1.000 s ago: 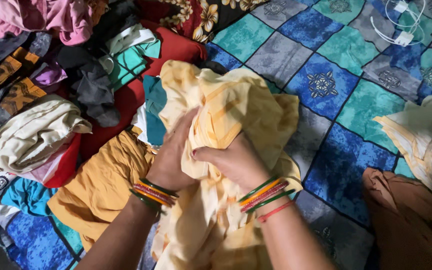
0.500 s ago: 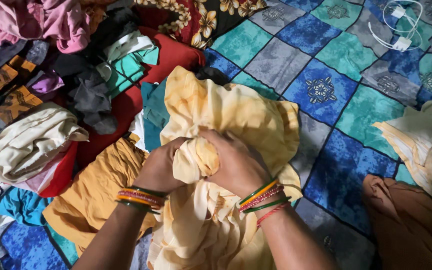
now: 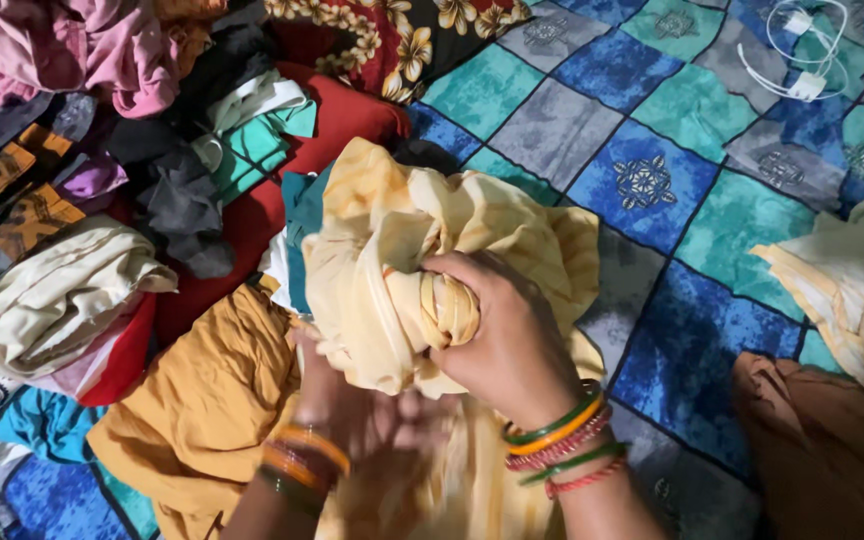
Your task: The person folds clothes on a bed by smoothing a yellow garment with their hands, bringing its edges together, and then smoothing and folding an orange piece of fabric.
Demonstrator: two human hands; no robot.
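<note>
Far left of the left hand: cream bundle [image 3: 62, 295] lying on a red cloth [image 3: 252, 215], w/ pink garment [image 3: 72, 40] up top and a grey/black rag [image 3: 187, 205] between them. Just left of that hand, touching the wrist area: mustard cloth [image 3: 202, 400], crumpled flat on the bed.

Left hand [image 3: 352, 400] sits low, under the bunched fabric, blurred; palm seems turned up, forearm coming in from bottom edge, bangles [image 3: 302, 460] at wrist. Grip can't be told — fabric and blur hide the fingers.

Pale yellow garment [image 3: 402, 260] is gathered in a thick wad between and above both hands, lower part trailing down toward the person. Teal cloth [image 3: 302, 215] peeks out just behind it, left side.

Right hand [image 3: 507, 335] on top, back of hand to camera, fingers curled over and clenched around a twisted handful of the yellow garment; wrist bent, forearm angled in from bottom right, green/orange/red bangles stacked on it.

Right of that hand: blue-teal patchwork bedsheet [image 3: 652, 180]. Further right, brown cloth [image 3: 822, 450] near bottom corner, cream-striped cloth [image 3: 852, 290] above it. White cable [image 3: 802, 50] well apart, top right.
</note>
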